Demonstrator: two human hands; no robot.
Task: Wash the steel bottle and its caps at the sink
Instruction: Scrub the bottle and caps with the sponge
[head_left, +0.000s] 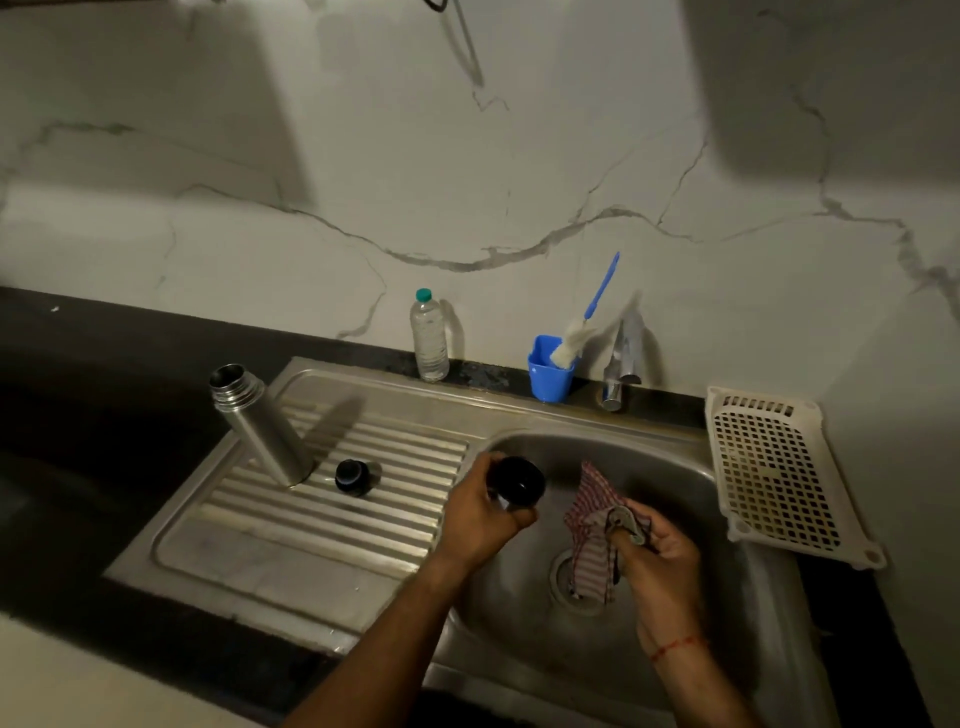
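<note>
The steel bottle (262, 426) stands uncapped on the ribbed drainboard (332, 525) left of the sink basin (675, 467). A small black cap (352, 477) lies on the drainboard just right of the bottle. My left hand (480, 512) grips a larger black cup-shaped cap (517, 480) over the basin's left edge, its opening facing right. My right hand (660, 553) holds a red-and-white striped cloth (592, 525) over the drain, with fingers wrapped inside it.
A tap (621, 364) rises behind the basin. A blue cup with a bottle brush (551, 366) and a clear plastic water bottle (429, 335) stand against the marble wall. A white plastic rack (774, 467) lies right of the sink. Dark counter surrounds it.
</note>
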